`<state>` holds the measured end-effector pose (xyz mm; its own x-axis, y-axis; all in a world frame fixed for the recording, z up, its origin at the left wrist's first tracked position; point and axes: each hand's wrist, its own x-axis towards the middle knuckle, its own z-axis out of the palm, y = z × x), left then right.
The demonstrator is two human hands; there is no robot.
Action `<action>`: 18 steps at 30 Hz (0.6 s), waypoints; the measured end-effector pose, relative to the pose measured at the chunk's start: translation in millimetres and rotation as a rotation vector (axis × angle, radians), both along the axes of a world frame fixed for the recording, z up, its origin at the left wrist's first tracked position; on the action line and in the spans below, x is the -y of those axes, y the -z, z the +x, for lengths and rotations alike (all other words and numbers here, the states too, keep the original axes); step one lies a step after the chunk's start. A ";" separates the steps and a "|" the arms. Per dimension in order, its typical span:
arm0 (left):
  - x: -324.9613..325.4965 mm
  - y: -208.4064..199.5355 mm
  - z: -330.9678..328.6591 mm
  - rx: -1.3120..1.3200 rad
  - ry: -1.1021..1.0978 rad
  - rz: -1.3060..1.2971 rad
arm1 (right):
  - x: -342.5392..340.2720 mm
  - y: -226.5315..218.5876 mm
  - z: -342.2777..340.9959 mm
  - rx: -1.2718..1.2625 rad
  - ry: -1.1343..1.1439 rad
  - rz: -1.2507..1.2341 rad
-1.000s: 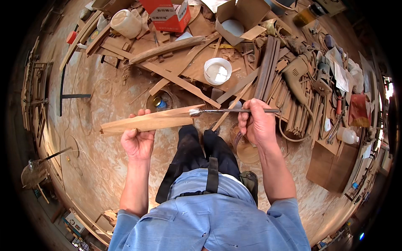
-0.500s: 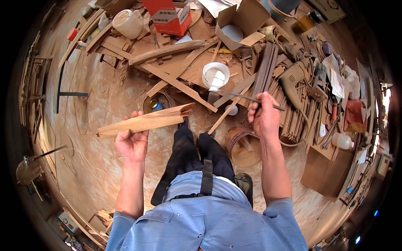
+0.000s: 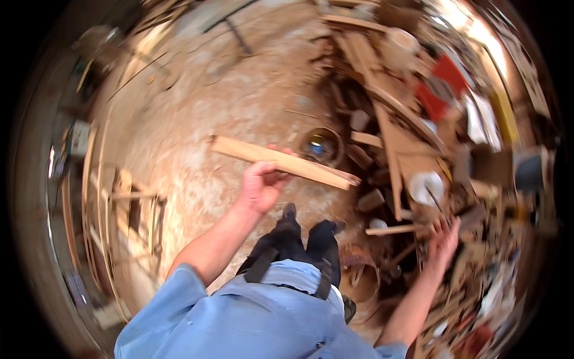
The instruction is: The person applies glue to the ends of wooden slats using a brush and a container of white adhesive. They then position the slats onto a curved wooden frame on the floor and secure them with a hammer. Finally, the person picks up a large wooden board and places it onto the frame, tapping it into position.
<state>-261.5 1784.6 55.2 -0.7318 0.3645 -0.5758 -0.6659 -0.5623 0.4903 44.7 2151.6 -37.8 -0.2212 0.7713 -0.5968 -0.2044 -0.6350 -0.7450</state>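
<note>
My left hand [image 3: 260,190] is closed around a pale piece of wood [image 3: 239,149], which lies crosswise in front of me with its split, darker end toward the right. My right hand [image 3: 443,242] grips a thin dark stick [image 3: 436,202]. The stick's far end reaches into a round white tub [image 3: 415,192] that stands on the cluttered workbench [image 3: 412,157]. What the tub contains is too blurred to make out.
Wood strips and scraps cover the bench, with a red box [image 3: 441,90] and a white jug [image 3: 400,45] farther back. Two buckets stand on the floor, one by the wood [image 3: 339,151] and one near my legs [image 3: 375,281]. A wooden frame [image 3: 134,194] is at left.
My view has turned left, so the bench now sits at the right. The wood has swung across to the left of my feet. The stick's tip now meets the tub.
</note>
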 end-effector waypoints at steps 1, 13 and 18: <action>10.3 1.8 -0.5 0.021 -0.038 0.005 | 3.6 -2.2 3.3 0.022 -0.033 0.052; 235.5 4.0 -4.5 -0.158 -0.366 -0.098 | 119.3 -54.1 -9.4 0.278 0.052 0.427; 397.0 14.4 17.0 -0.145 -0.602 -0.242 | 324.7 -98.6 -137.6 0.306 -0.424 0.326</action>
